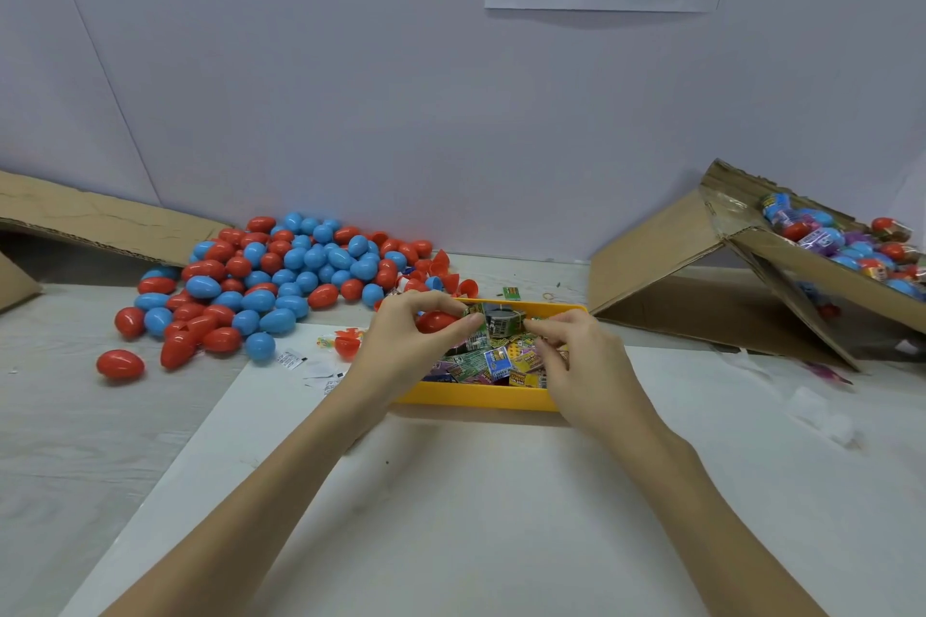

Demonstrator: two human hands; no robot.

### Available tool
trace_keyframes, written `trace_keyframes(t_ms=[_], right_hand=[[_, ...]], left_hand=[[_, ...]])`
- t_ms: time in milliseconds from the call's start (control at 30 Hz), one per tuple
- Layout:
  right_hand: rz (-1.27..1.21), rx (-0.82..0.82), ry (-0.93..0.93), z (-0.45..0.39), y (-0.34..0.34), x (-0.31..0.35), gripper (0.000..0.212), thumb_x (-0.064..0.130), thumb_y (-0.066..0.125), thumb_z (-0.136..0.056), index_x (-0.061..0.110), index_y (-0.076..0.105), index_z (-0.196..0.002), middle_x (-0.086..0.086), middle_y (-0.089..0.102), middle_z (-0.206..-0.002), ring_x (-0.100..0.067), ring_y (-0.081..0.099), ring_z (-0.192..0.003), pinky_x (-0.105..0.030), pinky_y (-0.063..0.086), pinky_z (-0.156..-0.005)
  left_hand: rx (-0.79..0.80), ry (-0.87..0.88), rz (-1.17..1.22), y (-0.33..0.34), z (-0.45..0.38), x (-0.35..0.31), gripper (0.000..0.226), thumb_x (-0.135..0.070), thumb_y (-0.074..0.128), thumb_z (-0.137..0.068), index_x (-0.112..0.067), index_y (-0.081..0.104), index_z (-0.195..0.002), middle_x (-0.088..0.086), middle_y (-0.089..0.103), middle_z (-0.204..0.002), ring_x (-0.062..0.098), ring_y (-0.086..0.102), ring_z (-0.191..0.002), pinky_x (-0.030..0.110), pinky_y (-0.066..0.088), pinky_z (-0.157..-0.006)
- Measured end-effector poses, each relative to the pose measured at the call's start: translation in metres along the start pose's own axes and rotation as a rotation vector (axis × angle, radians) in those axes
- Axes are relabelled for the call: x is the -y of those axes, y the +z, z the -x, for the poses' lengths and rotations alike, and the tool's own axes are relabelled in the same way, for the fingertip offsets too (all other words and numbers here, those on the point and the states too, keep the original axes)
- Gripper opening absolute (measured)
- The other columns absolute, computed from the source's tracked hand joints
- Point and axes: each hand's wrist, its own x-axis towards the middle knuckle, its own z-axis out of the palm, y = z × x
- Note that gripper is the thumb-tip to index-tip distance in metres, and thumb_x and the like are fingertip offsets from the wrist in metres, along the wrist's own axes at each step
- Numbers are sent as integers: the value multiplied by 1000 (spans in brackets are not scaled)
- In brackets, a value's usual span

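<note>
Our left hand (421, 341) curls round a red egg (435, 322), gripping it with thumb and fingertips. Our right hand (581, 361) pinches the edge of a small grey-green packet (503, 320) just beside it. We cannot tell whether the shell is open. To do this step well, we judge, we hold the egg steady, keep the packet folded tight and bring it in straight, so nothing catches on the rim. Egg and packet sit between the two hands, close together, above the far side of the yellow tray (476, 393) of printed packets. Farther out on the worktop (451, 516), a pile of red and blue eggs (280, 276) lies to the left. A tilted cardboard box (651, 261) stands well apart to the right.
</note>
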Motion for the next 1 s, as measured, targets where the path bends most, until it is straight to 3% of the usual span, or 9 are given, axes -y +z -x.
trace_keyframes(t_ms=[67,167,333,467,600,700,800,867,1000], right_hand=[[-201,-77,-16,1,-2,8,29,16,61,-102,21,72,-128,5,70,-120,-7,65,-108,-23,53,-91],[-525,-14,-8,2,-4,22,27,18,68,-98,25,73,-124,9,76,-106,-6,71,-101,-27,58,-87],[-459,-70,-19,6,-2,23,10,14,75,-92,22,80,-95,12,76,-84,-7,72,-82,-21,56,-73],[-601,-158,128,4,-3,17,7,14,74,-93,18,80,-95,4,77,-81,-12,73,-77,-26,61,-73],[-732,-136,242,3,-3,16,9,14,71,-96,19,78,-97,0,78,-81,-17,75,-83,-22,61,-69],[-572,-123,143,3,-2,17,22,11,65,-99,21,74,-116,6,76,-98,-11,71,-96,-22,58,-79],[-334,-110,-151,5,-3,23,37,15,69,-97,23,66,-133,9,68,-120,-3,62,-113,-17,49,-94],[-136,-55,-277,7,1,24,38,19,73,-95,21,67,-132,6,67,-123,-11,58,-119,-26,45,-103],[110,-27,-258,8,7,24,18,21,70,-96,20,74,-114,3,69,-109,-19,57,-107,-35,47,-94]], left_hand=[[34,17,9,0,1,-2,17,-45,83,-80,-30,78,-84,-12,75,-85,5,72,-83,14,53,-67],[76,103,-82,1,2,-3,16,-44,84,-77,-31,79,-85,-11,71,-88,8,69,-86,21,56,-73],[128,148,-201,6,4,-3,19,-44,85,-77,-34,77,-91,-6,63,-101,6,62,-94,24,57,-78],[139,124,-256,6,7,-5,24,-49,84,-75,-36,76,-94,-11,62,-104,3,59,-100,17,54,-81],[145,87,-187,5,6,-8,11,-42,81,-82,-34,77,-90,-15,67,-102,2,61,-100,18,53,-80],[97,141,-292,3,6,-7,6,-34,80,-86,-33,75,-89,-10,61,-101,5,59,-95,14,46,-78],[56,328,-527,3,8,-3,7,-23,80,-86,-23,74,-90,-4,52,-98,8,53,-86,15,41,-72],[65,402,-602,4,10,-2,8,-20,80,-85,-19,74,-92,-1,50,-99,12,51,-82,13,38,-68],[101,410,-602,5,11,-1,11,-22,80,-86,-19,76,-95,-2,51,-102,10,52,-86,12,42,-69]])
